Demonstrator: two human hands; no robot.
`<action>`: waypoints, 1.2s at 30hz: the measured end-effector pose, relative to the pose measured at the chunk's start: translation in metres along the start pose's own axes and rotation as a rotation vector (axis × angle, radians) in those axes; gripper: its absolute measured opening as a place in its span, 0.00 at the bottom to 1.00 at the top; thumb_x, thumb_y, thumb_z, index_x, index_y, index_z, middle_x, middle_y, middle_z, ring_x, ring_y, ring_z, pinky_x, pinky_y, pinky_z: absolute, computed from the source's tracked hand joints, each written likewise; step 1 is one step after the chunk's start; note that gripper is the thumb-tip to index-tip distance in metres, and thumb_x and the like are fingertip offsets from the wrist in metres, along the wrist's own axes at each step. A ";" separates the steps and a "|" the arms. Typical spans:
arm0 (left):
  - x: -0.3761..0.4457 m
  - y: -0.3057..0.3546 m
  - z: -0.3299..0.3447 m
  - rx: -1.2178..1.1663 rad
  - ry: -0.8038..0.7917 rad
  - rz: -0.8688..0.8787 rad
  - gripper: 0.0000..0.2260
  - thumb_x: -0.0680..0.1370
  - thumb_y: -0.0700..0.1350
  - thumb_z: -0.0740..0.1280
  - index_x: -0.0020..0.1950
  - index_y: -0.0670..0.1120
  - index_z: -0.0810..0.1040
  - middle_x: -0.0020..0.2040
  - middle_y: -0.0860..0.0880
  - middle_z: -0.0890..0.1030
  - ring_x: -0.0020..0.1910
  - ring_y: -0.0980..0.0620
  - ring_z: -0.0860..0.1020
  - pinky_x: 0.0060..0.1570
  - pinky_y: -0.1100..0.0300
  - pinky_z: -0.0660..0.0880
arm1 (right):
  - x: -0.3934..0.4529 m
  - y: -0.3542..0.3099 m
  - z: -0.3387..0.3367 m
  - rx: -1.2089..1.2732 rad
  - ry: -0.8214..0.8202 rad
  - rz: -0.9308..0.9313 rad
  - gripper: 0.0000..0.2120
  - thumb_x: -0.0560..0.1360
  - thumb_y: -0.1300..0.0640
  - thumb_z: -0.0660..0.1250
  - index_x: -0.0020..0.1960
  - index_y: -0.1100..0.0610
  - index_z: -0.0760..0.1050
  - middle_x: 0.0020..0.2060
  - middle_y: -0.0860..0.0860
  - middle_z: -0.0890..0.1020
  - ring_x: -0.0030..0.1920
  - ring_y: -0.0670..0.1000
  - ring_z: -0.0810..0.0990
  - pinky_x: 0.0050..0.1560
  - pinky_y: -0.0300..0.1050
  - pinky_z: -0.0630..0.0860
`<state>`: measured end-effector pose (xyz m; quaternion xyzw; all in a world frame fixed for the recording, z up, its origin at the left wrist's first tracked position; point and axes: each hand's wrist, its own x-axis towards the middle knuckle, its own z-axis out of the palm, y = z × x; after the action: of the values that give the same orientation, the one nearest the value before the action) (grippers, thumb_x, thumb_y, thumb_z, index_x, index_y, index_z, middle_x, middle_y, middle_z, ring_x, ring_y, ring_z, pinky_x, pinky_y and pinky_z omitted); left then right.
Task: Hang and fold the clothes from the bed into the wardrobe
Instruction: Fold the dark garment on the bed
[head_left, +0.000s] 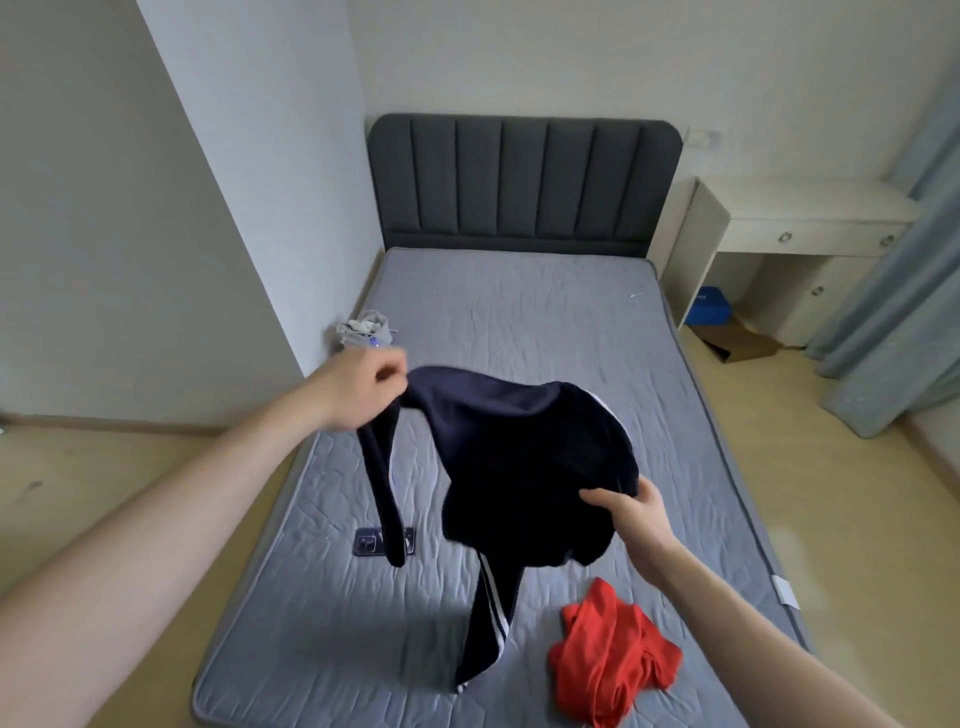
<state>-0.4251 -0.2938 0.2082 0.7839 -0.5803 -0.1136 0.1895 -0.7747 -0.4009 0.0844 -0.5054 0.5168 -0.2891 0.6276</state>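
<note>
Gripping soft navy trousers (519, 457), left hand (358, 389) and right hand (631, 514) curl their fingers around fabric. Crumpled red cloth (613, 654) lies on the quilted bed (519, 312).

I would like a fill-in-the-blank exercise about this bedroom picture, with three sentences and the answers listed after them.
1. Both hands hold up a dark navy garment with ____ side stripes.
2. The crumpled garment lying on the mattress near the right hand is ____.
3. The phone lies on the mattress below the ____ hand.

Missing words: white; red; left
</note>
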 end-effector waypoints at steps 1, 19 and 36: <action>-0.007 -0.020 0.017 0.073 -0.120 -0.069 0.10 0.75 0.53 0.61 0.37 0.50 0.71 0.33 0.53 0.76 0.36 0.50 0.73 0.41 0.51 0.72 | -0.003 -0.009 -0.002 -0.053 -0.027 -0.058 0.13 0.71 0.72 0.73 0.52 0.60 0.82 0.45 0.57 0.88 0.48 0.56 0.87 0.49 0.54 0.84; -0.069 0.070 0.169 -0.530 -0.642 0.036 0.17 0.71 0.48 0.75 0.60 0.50 0.81 0.59 0.52 0.83 0.62 0.56 0.79 0.69 0.47 0.73 | -0.062 -0.031 0.005 -0.654 -0.384 -0.350 0.25 0.65 0.66 0.72 0.56 0.44 0.76 0.47 0.45 0.84 0.42 0.47 0.84 0.40 0.42 0.81; -0.096 0.078 0.138 -0.798 -0.385 0.084 0.13 0.78 0.37 0.69 0.38 0.54 0.79 0.37 0.56 0.75 0.39 0.56 0.75 0.44 0.59 0.71 | -0.046 0.025 -0.035 -0.666 -0.442 -0.040 0.48 0.65 0.69 0.74 0.78 0.47 0.58 0.72 0.59 0.72 0.53 0.55 0.84 0.45 0.46 0.83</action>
<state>-0.5767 -0.2453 0.1133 0.5897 -0.5471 -0.4648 0.3700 -0.8256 -0.3640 0.0788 -0.7413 0.4248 -0.0021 0.5196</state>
